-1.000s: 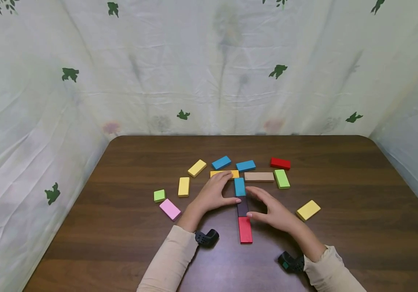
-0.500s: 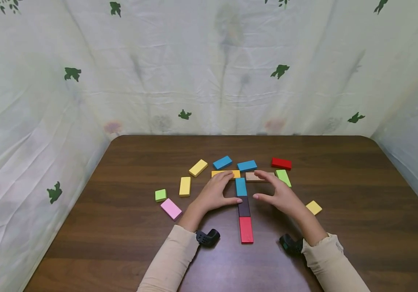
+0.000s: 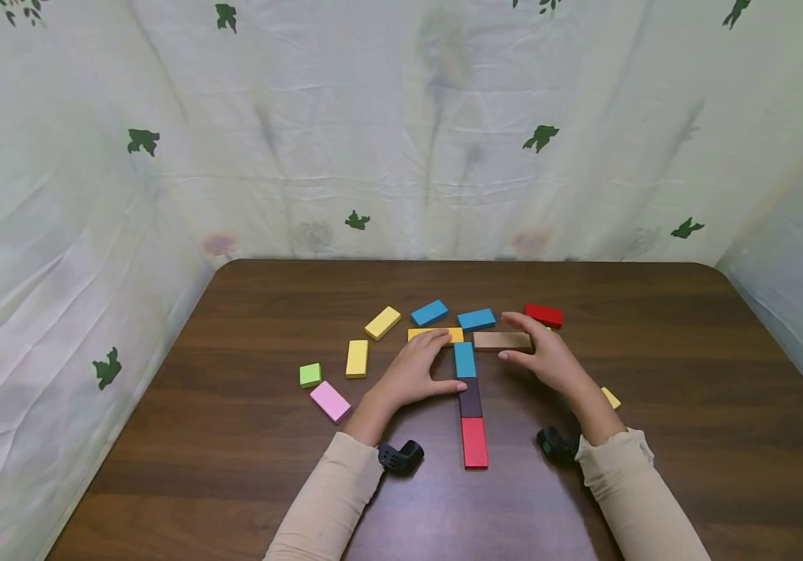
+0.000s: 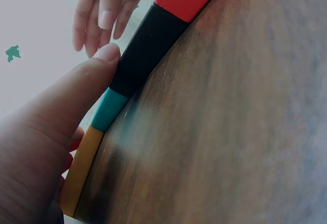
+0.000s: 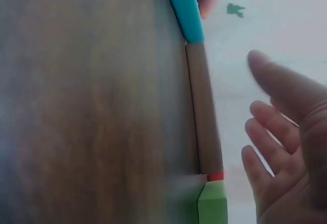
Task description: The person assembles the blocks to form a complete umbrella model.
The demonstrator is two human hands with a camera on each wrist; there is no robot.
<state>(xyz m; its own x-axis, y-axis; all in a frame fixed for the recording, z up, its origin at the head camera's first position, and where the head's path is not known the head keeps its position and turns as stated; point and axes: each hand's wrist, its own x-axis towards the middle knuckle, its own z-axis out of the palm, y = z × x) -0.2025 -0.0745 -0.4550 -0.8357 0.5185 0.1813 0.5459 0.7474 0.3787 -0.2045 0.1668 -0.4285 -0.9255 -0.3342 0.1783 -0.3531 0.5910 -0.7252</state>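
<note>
Head: the left hand (image 3: 411, 370), fingers wide, lies over the orange block (image 3: 456, 335) on the tabletop (image 3: 709, 374); the right hand (image 3: 548, 358), spread wide, hovers by the brown block (image 3: 501, 340). Left wrist: its thumb touches the black block (image 4: 148, 50). Right wrist: fingers and brown block stand apart.

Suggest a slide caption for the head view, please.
Left hand over the orange block and black block, right hand near the tan block.
</note>
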